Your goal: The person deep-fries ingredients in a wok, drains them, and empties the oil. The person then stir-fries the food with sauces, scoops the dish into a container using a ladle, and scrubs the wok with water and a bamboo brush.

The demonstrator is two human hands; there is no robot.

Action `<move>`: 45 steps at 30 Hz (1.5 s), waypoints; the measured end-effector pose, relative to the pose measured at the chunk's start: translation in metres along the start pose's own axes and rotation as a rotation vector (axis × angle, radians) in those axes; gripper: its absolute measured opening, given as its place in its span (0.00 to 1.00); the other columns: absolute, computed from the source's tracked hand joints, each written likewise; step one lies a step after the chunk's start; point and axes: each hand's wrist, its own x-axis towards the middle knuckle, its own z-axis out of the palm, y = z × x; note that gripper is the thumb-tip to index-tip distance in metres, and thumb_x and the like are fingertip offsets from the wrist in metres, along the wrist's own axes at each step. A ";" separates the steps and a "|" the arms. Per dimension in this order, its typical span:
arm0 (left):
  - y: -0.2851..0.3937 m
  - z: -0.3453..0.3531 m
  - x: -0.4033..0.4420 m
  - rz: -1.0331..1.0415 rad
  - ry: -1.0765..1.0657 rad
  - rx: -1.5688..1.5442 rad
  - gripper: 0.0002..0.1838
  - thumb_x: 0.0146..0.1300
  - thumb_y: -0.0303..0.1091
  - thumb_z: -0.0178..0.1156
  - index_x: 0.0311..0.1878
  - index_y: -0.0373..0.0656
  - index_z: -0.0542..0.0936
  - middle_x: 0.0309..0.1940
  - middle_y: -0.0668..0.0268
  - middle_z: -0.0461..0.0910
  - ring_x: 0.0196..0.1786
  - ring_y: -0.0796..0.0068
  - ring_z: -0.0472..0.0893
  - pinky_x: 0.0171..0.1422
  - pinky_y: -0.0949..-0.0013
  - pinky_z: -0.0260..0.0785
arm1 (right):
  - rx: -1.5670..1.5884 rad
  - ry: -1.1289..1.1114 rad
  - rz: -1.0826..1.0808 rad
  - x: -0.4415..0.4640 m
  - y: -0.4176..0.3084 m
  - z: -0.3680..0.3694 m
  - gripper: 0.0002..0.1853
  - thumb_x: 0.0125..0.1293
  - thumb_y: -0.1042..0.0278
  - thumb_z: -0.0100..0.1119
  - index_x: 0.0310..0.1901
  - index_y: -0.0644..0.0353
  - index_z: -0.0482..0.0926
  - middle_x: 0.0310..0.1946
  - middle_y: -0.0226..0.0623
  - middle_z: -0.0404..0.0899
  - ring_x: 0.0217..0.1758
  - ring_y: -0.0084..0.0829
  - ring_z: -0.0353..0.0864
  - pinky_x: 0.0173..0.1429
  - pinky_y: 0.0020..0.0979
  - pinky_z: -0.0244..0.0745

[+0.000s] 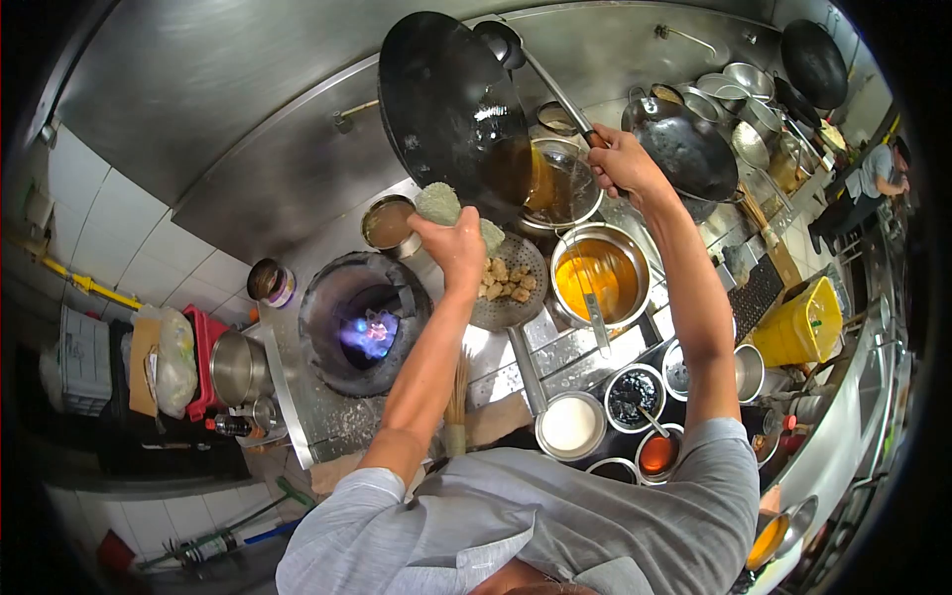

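Note:
My left hand is closed around a grey-green cloth at the near edge of a large black wok. The wok is tilted up on its side, and brown liquid runs from its right edge into a metal pot. In my right hand is the wooden-ended handle of a ladle; its dark bowl is by the wok's upper rim. A perforated skimmer holding browned food pieces lies just below my left hand.
A lit burner flames at the left. Beside the skimmer stands a pot of orange liquid. Sauce containers line the near edge. Another wok sits at right, and a person stands far right.

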 end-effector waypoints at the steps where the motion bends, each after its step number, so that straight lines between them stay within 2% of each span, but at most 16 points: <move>1: -0.006 0.001 0.000 -0.001 -0.003 0.000 0.26 0.52 0.28 0.60 0.52 0.30 0.63 0.45 0.52 0.72 0.48 0.61 0.74 0.59 0.63 0.66 | 0.021 0.032 0.022 -0.003 0.001 0.000 0.20 0.64 0.78 0.49 0.59 0.63 0.72 0.19 0.23 0.64 0.14 0.14 0.61 0.14 0.20 0.55; 6: -0.005 0.005 -0.013 0.146 -0.040 0.080 0.24 0.51 0.28 0.60 0.49 0.32 0.62 0.40 0.51 0.73 0.43 0.59 0.76 0.55 0.61 0.68 | 0.075 0.100 0.041 -0.021 0.007 -0.001 0.20 0.64 0.78 0.49 0.59 0.63 0.70 0.20 0.23 0.64 0.15 0.13 0.61 0.15 0.20 0.56; 13: -0.010 -0.020 -0.017 0.045 -0.026 0.017 0.25 0.52 0.28 0.60 0.52 0.32 0.63 0.42 0.52 0.74 0.43 0.60 0.76 0.55 0.60 0.68 | -0.002 0.154 -0.045 -0.053 0.004 0.023 0.31 0.63 0.78 0.52 0.70 0.65 0.61 0.21 0.24 0.65 0.15 0.14 0.62 0.15 0.21 0.58; 15: -0.014 -0.043 -0.015 -0.051 -0.012 -0.198 0.28 0.53 0.27 0.59 0.56 0.31 0.60 0.42 0.53 0.75 0.45 0.57 0.77 0.55 0.60 0.69 | -0.087 0.134 -0.060 -0.058 0.007 0.036 0.33 0.63 0.78 0.53 0.72 0.66 0.59 0.21 0.24 0.65 0.15 0.15 0.62 0.16 0.21 0.58; 17: -0.028 -0.071 -0.011 -0.177 0.048 -0.377 0.25 0.53 0.25 0.58 0.54 0.33 0.64 0.40 0.59 0.74 0.40 0.62 0.77 0.49 0.62 0.72 | -0.171 0.103 -0.078 -0.059 0.021 0.051 0.36 0.63 0.78 0.54 0.73 0.66 0.56 0.21 0.24 0.66 0.15 0.15 0.62 0.16 0.21 0.57; 19: -0.023 -0.121 -0.013 -0.541 -0.011 -0.637 0.18 0.51 0.24 0.58 0.47 0.39 0.69 0.36 0.63 0.73 0.35 0.68 0.77 0.41 0.64 0.73 | -0.041 0.107 -0.063 -0.071 0.037 0.079 0.33 0.65 0.75 0.56 0.71 0.66 0.59 0.21 0.23 0.66 0.15 0.15 0.62 0.16 0.21 0.57; 20: -0.049 -0.149 -0.012 -0.668 -0.040 -0.685 0.09 0.51 0.26 0.58 0.36 0.46 0.72 0.29 0.68 0.72 0.28 0.72 0.75 0.31 0.65 0.70 | 0.041 0.102 -0.027 -0.084 0.037 0.097 0.32 0.66 0.73 0.58 0.70 0.65 0.60 0.21 0.23 0.66 0.15 0.14 0.61 0.16 0.21 0.56; 21: -0.058 -0.178 -0.016 -0.669 -0.010 -0.682 0.09 0.51 0.26 0.58 0.36 0.46 0.72 0.29 0.68 0.72 0.28 0.72 0.75 0.31 0.65 0.70 | 0.048 0.086 0.000 -0.096 0.044 0.112 0.28 0.69 0.67 0.59 0.67 0.62 0.64 0.21 0.22 0.66 0.15 0.14 0.61 0.16 0.20 0.56; 23: -0.074 -0.241 -0.034 -0.898 -0.104 -0.749 0.05 0.52 0.35 0.59 0.27 0.51 0.73 0.22 0.70 0.73 0.23 0.68 0.75 0.25 0.61 0.65 | 0.183 0.108 0.083 -0.131 0.052 0.146 0.21 0.71 0.62 0.58 0.61 0.60 0.68 0.22 0.22 0.66 0.16 0.14 0.62 0.17 0.19 0.57; 26: -0.081 -0.327 -0.065 -1.005 -0.098 -0.747 0.04 0.52 0.38 0.59 0.27 0.53 0.74 0.23 0.71 0.74 0.24 0.68 0.75 0.27 0.61 0.65 | 0.339 0.169 -0.012 -0.193 0.096 0.201 0.13 0.72 0.59 0.56 0.47 0.59 0.70 0.23 0.24 0.67 0.16 0.15 0.65 0.17 0.20 0.60; 31: -0.077 -0.423 -0.096 -1.093 -0.014 -0.664 0.05 0.51 0.39 0.60 0.27 0.55 0.73 0.23 0.73 0.74 0.25 0.70 0.74 0.29 0.61 0.65 | 0.616 0.154 0.114 -0.315 0.109 0.259 0.15 0.70 0.70 0.53 0.56 0.59 0.67 0.20 0.25 0.62 0.13 0.15 0.59 0.15 0.20 0.59; 33: -0.111 -0.454 -0.099 -1.109 -0.084 -0.673 0.06 0.52 0.40 0.60 0.27 0.56 0.73 0.23 0.74 0.74 0.26 0.70 0.75 0.29 0.61 0.66 | 0.675 0.245 0.119 -0.353 0.106 0.264 0.24 0.70 0.71 0.52 0.66 0.57 0.63 0.19 0.24 0.61 0.11 0.15 0.58 0.12 0.19 0.60; 35: -0.122 -0.467 -0.096 -1.016 -0.081 -0.649 0.07 0.52 0.41 0.61 0.26 0.56 0.73 0.22 0.75 0.73 0.25 0.70 0.75 0.29 0.61 0.66 | 0.550 0.380 0.138 -0.388 0.105 0.266 0.25 0.69 0.72 0.52 0.67 0.56 0.63 0.20 0.24 0.62 0.12 0.15 0.60 0.12 0.20 0.62; 37: -0.103 -0.466 -0.091 -1.050 0.038 -0.620 0.07 0.53 0.41 0.60 0.24 0.56 0.72 0.20 0.75 0.73 0.22 0.69 0.75 0.27 0.63 0.66 | 0.512 0.509 0.154 -0.426 0.110 0.256 0.32 0.67 0.74 0.53 0.73 0.55 0.57 0.21 0.26 0.64 0.12 0.16 0.63 0.13 0.21 0.65; 41: -0.126 -0.471 -0.074 -1.094 -0.030 -0.615 0.07 0.53 0.43 0.57 0.23 0.56 0.72 0.21 0.75 0.73 0.23 0.71 0.75 0.28 0.64 0.67 | 0.536 0.714 0.118 -0.496 0.115 0.226 0.33 0.67 0.74 0.52 0.73 0.53 0.57 0.23 0.27 0.66 0.13 0.18 0.65 0.15 0.22 0.66; 45: -0.164 -0.460 -0.056 -1.096 -0.047 -0.598 0.08 0.51 0.43 0.58 0.23 0.56 0.71 0.23 0.75 0.73 0.25 0.72 0.75 0.29 0.66 0.68 | 0.362 0.889 0.269 -0.547 0.133 0.184 0.29 0.64 0.76 0.49 0.69 0.54 0.64 0.22 0.26 0.67 0.15 0.18 0.66 0.15 0.24 0.68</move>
